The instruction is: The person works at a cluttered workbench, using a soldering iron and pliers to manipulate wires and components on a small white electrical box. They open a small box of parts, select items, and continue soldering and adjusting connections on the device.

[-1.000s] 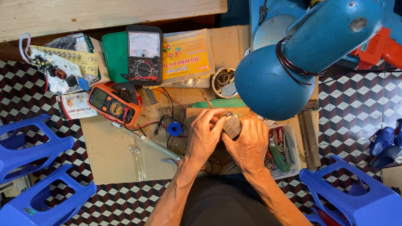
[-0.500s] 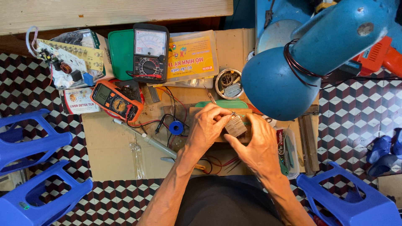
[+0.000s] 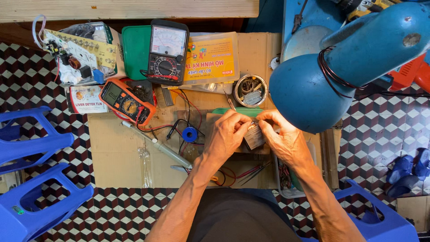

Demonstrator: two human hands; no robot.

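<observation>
Both hands have stayed at the frame's centre, fingers shifting slightly. Left hand [image 3: 228,136] and right hand [image 3: 286,141] pinch a small grey component [image 3: 254,136] between them, above the cardboard-covered surface [image 3: 116,152], just under the blue lamp [image 3: 313,85]. An orange multimeter [image 3: 126,102] lies at upper left.

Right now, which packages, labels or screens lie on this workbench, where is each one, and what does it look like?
Analog multimeter: top centre, black upright body, pale dial face.
Digital multimeter: left of centre, tilted, orange casing, small grey screen.
Yellow packet: right of the analog meter, flat, clear wrap, orange-yellow printed card.
Small box: left edge of the cardboard, white with round pictures.
Small labelled part: pinched between left hand and right hand, grey-white.
</observation>
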